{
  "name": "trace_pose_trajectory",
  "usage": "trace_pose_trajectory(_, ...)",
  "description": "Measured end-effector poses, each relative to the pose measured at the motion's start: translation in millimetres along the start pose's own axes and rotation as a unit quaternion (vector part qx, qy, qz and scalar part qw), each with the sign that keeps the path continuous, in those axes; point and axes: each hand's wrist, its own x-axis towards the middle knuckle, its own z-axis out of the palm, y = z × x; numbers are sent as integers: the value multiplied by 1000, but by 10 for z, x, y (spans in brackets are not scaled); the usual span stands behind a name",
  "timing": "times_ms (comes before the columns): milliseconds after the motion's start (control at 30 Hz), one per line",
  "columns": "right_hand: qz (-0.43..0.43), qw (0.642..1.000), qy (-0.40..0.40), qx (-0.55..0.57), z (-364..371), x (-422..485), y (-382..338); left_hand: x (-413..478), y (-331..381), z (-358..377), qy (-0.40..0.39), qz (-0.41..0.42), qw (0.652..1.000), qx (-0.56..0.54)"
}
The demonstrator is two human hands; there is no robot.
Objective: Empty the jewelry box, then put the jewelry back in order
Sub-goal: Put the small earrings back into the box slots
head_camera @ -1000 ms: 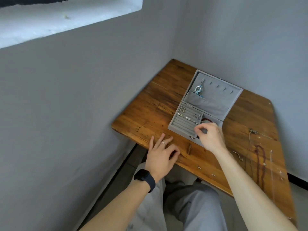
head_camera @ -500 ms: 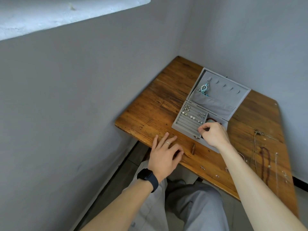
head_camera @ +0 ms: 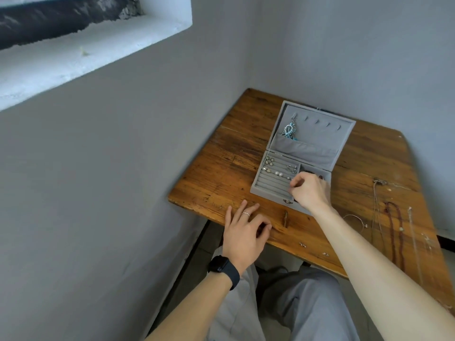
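Observation:
A grey velvet jewelry box (head_camera: 261,191) lies open on the wooden table (head_camera: 221,173), its lid (head_camera: 320,136) leaning back. A silver and blue pendant (head_camera: 288,130) hangs from a hook in the lid. Several earrings and pearl studs (head_camera: 273,168) sit in the slotted rows on the left of the box. My right hand (head_camera: 309,190) hovers over the box's front right part, fingertips pinched together at the rows; what lies between them is hidden. My left hand (head_camera: 242,230), wearing a ring, rests on the table's near edge with fingers apart and holds nothing.
To the right of the box, a dark red bead necklace (head_camera: 396,232), thin chains (head_camera: 376,205) and a thin bangle (head_camera: 354,217) lie on the table. Small studs (head_camera: 302,244) and a brown piece (head_camera: 285,218) lie near the front edge. Grey walls close in behind and on the left.
My right hand stays pinched over the box and has crept a little toward the slotted rows. My left hand has kept its place on the table edge.

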Motion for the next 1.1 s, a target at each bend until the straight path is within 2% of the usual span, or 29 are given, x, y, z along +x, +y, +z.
trace_pose_trajectory(133,4,998,20,67,-105,-103,98,106,13,-170,-69,-40,996,-43)
trace_pose_trajectory(267,-46,995,90,3,-170,-421,321,365,50,-394,-67,-46,990,-113)
trace_pose_trajectory(367,-75,994,70,-43,-87,-641,478,731,128,-464,-66,-1,995,-74)
trace_pose_trajectory(533,-73,996,32,-25,58,-711,595,1315,341,-354,-206,-13,978,-14)
trace_pose_trajectory(667,-88,996,13,-17,85,-714,681,1514,448,-169,-261,-22,964,38)
trace_pose_trajectory(800,-91,996,-16,-12,69,-710,754,1593,483,-41,-274,-45,958,74)
trace_pose_trajectory(1100,-94,995,-10,-4,100,-766,732,1583,468,24,-261,-55,958,102)
